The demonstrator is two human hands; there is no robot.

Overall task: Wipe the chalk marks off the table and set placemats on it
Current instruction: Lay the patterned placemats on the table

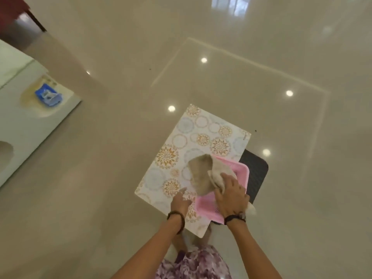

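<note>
gripping a crumpled beige cloth (203, 174) in my right hand (231, 198), over the pink perforated basket (207, 206); my left hand (181, 202) is pressing loosely spread fingers on the flat floral placemat (181, 141).

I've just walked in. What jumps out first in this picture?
The patterned placemat with blue and orange circles, low in the middle on a glossy beige surface. On its right side sits a pink basket, where the right hand grips a beige cloth and the left hand touches the placemat.
</note>
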